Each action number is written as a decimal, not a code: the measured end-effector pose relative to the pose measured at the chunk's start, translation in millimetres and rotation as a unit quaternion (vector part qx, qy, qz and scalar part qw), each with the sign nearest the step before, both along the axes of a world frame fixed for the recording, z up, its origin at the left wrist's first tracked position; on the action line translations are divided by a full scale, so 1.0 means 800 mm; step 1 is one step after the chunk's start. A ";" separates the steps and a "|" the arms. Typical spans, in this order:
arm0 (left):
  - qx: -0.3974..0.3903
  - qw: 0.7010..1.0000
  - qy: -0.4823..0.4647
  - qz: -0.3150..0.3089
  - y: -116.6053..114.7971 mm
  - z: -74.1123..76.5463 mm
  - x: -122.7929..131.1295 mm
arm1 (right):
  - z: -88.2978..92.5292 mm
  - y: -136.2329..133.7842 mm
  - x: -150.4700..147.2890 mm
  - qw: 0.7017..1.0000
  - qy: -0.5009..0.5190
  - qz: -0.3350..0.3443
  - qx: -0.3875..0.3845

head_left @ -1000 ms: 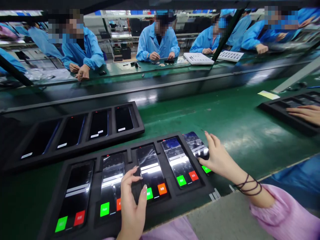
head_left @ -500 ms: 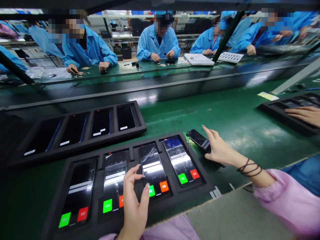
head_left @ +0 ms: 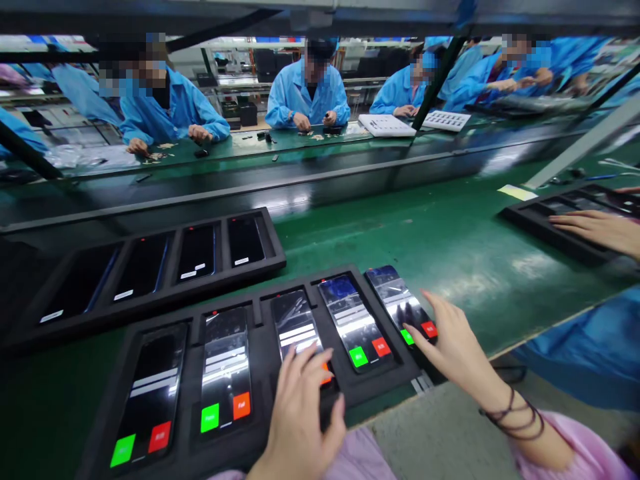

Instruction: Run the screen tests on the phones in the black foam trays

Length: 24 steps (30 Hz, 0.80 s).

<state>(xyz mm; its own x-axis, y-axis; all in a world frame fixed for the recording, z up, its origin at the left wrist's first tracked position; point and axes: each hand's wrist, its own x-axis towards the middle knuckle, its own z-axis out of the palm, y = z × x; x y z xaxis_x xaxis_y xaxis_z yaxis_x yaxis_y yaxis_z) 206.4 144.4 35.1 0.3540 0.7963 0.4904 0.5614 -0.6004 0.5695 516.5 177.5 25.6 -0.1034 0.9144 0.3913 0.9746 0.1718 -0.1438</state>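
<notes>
A black foam tray (head_left: 195, 373) in front of me holds several smartphones in its slots, screens up with green and red squares at the bottom. My left hand (head_left: 303, 407) is over the third smartphone (head_left: 296, 320), fingers spread, hiding its lower part; contact is unclear. Beside the tray's right edge lies another smartphone (head_left: 395, 293), also lit with both squares. My right hand (head_left: 455, 337) is at its lower right side, fingers stretched out and the thumb over the green square. In the rightmost slot, a smartphone (head_left: 350, 317) lies between my hands.
Behind on the left, a second foam tray (head_left: 277, 250) holds dark-screened phones with white labels. At far right, another person's hand (head_left: 600, 230) rests over a black tray (head_left: 530, 223). Across the green bench (head_left: 450, 227), several people in blue coats work, with white trays (head_left: 387, 125) near them.
The smartphone by my right hand went from tilted and dark to lying flatter with its screen lit. My right hand moved down and right; my left hand shifted right across the third smartphone.
</notes>
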 end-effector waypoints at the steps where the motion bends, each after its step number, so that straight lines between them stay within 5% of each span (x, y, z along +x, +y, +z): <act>1: 0.010 0.999 0.032 -0.040 -0.001 0.003 0.012 | -0.002 -0.015 -0.001 1.000 0.006 0.016 0.013; 4: 0.014 0.986 0.112 -0.121 -0.002 0.008 0.048 | -0.009 -0.051 -0.004 0.998 0.014 0.066 0.019; 9: -0.013 0.985 0.125 -0.118 -0.009 0.005 0.051 | -0.007 -0.072 -0.022 0.993 0.045 0.108 0.012; 12: -0.012 0.989 0.110 -0.095 -0.023 0.002 0.006 | 0.006 -0.070 -0.072 0.981 0.091 0.168 0.015; 17: 0.025 0.984 0.062 0.167 -0.061 0.003 -0.088 | 0.021 -0.062 -0.181 0.935 -0.008 0.353 0.020; 20: 0.051 0.961 0.082 0.261 -0.083 -0.001 -0.149 | 0.022 -0.057 -0.214 0.935 -0.039 0.350 0.032; 24: 0.032 0.927 0.206 0.311 -0.109 -0.015 -0.229 | 0.022 -0.048 -0.253 0.924 -0.014 0.378 0.055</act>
<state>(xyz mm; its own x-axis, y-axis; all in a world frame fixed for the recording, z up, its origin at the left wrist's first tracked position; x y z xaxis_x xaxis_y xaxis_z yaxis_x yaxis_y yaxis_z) 23.4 57.3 23.4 0.0041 0.8830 0.4693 0.9723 -0.1132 0.2047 313.8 139.5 42.9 -0.7089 0.5311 0.4640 0.5725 0.8176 -0.0611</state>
